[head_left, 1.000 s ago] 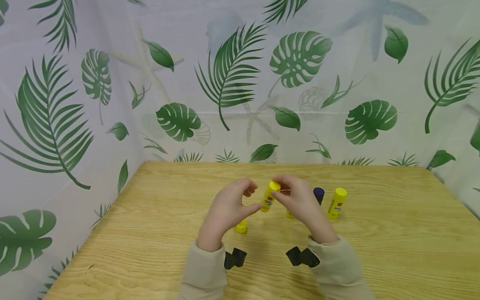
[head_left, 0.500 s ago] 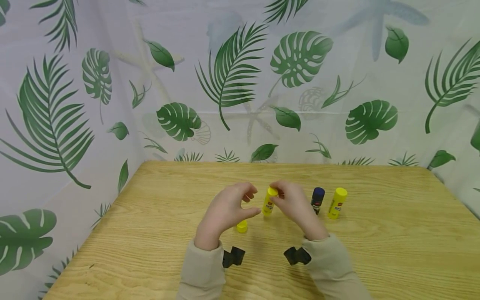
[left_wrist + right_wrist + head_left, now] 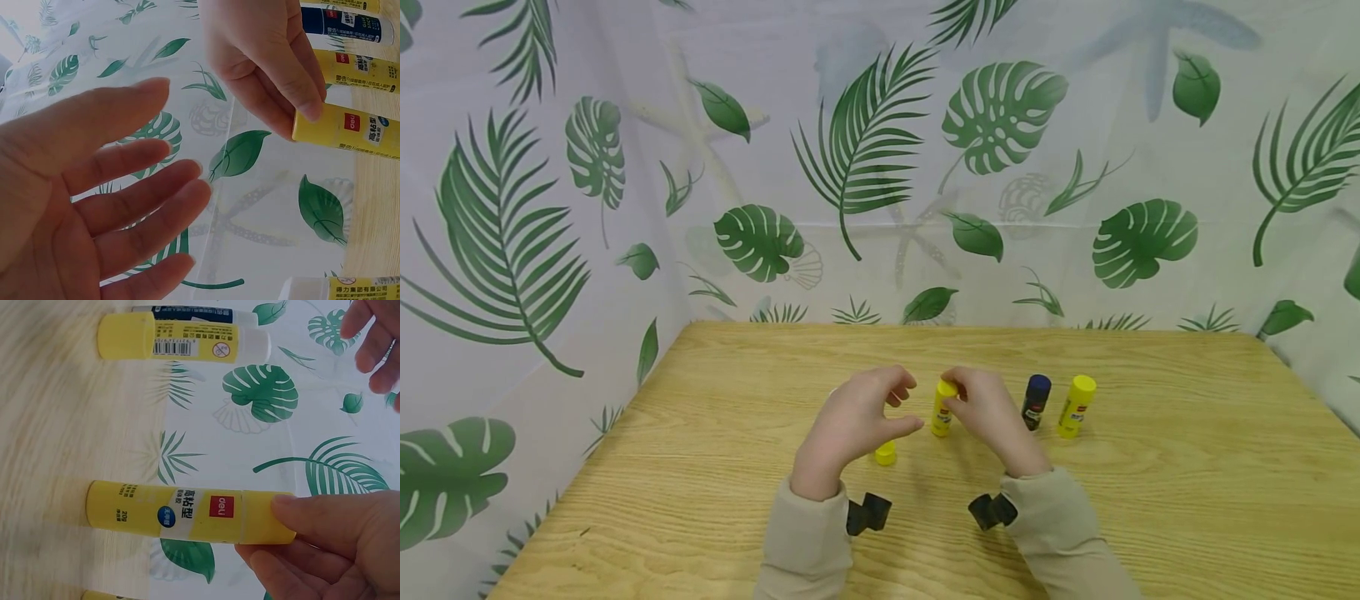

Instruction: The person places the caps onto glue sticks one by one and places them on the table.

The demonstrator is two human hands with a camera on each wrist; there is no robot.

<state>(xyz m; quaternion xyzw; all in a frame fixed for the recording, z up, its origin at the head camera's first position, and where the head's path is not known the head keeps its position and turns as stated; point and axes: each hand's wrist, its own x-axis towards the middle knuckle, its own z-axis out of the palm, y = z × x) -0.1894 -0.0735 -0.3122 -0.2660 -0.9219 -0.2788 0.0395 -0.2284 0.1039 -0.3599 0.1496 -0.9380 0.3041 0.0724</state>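
Behind the held glue stick point(image 3: 941, 418) we see a leaf-print cloth point(image 3: 992, 187), cut off at the top and sides. Below the stick spreads the wooden table point(image 3: 1195, 492), its near edge out of frame. Nearer us than the stick come two beige sleeves point(image 3: 808, 533), both cropped at the bottom.

The left hand point(image 3: 853, 421) is just left of the stick, thumb well apart from loosely bent fingers, with hold of nothing. The right hand point(image 3: 991, 417) pinches the stick's upper end between thumb and fingers, covering part of the cap. The stick is roughly upright; we cannot tell whether its base touches the table.

To its right stand a navy-capped stick point(image 3: 1035, 407), partly covered by the right hand from above, and beyond that an all-yellow stick point(image 3: 1077, 408). Between held and navy sticks, the left wrist view shows another yellow stick point(image 3: 362, 70), cut off there. Left of the held stick, a yellow-and-white stick point(image 3: 194, 340) is mostly hidden by the left hand in the head view; behind it, the right wrist view gives only a sliver of a dark-labelled stick point(image 3: 194, 313).
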